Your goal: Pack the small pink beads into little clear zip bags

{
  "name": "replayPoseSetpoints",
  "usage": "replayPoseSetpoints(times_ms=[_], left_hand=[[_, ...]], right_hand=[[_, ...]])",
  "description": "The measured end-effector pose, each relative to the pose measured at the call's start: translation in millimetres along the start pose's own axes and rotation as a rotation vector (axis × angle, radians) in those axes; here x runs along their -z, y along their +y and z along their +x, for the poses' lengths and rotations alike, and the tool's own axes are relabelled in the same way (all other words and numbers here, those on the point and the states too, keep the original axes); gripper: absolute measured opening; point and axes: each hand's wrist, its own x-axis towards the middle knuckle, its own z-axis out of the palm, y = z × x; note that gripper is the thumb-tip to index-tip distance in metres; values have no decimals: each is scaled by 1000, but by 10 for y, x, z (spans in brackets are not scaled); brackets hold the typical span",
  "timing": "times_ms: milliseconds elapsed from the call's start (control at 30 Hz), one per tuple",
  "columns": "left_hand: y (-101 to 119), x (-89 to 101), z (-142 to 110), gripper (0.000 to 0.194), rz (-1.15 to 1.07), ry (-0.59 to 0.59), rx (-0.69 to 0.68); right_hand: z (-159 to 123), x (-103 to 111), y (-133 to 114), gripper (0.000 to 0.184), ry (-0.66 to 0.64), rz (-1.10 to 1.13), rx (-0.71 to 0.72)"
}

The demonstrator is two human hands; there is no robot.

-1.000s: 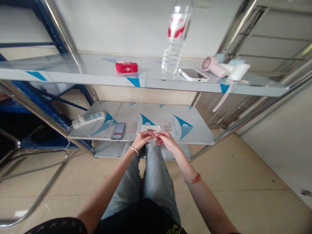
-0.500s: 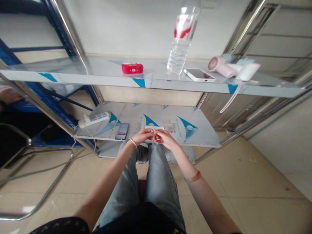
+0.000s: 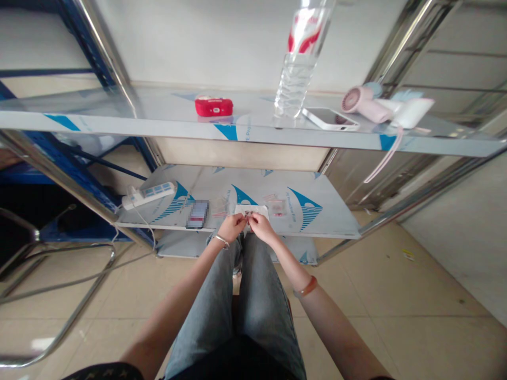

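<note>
My left hand (image 3: 232,227) and my right hand (image 3: 261,227) are close together at the front edge of the lower shelf (image 3: 214,179). Fingers of both are curled in and pinched. Whatever lies between the fingertips is too small to make out. Just beyond them a white sheet or pad (image 3: 259,209) lies on the shelf, with small dark bits on it near my fingertips. Small clear plastic bags lie either side of it, the left bag (image 3: 220,207) and the right bag (image 3: 276,206), which has something pinkish in it. A phone-like dark slab (image 3: 197,214), its face blurred, lies further left.
On the upper shelf (image 3: 158,119) stand a red case (image 3: 214,107) and a water bottle (image 3: 295,79). A white phone (image 3: 330,119) and a pink handheld fan (image 3: 366,104) with a strap lie to the right. A power strip (image 3: 150,194) with a cord sits at the lower left, near a metal chair frame (image 3: 93,285).
My hands have come apart from their overlapped, interlaced pose and dropped slightly. They are now pinched side by side, and more of the white sheet shows. My knees have moved closer together.
</note>
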Motion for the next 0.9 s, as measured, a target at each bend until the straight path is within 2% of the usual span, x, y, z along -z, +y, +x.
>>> replayPoseSetpoints(times_ms=[167,300,400,500,600,700,800,900], left_hand=[[9,33,17,24,151,30,76],[93,89,-23,24,251,40,133],[101,115,-47,23,305,62,170],[22,133,-28,22,325,143,228],[-103,157,25,21,273,199,250],[-205,175,87,20,201,224,222],[-252,184,160,23,92,231,206],[-256,202,274,25,-35,207,238]], right_hand=[[-30,65,-210,21,6,-292,-28],[-69,95,-379,24,1,-409,-48],[-77,44,-455,26,14,-456,-56],[-54,-85,-498,25,45,-494,-85],[14,-232,-513,25,56,-492,-140],[128,-290,-511,21,110,-452,-157],[280,-227,-524,18,174,-411,-91],[476,-110,-561,16,140,-390,-36]])
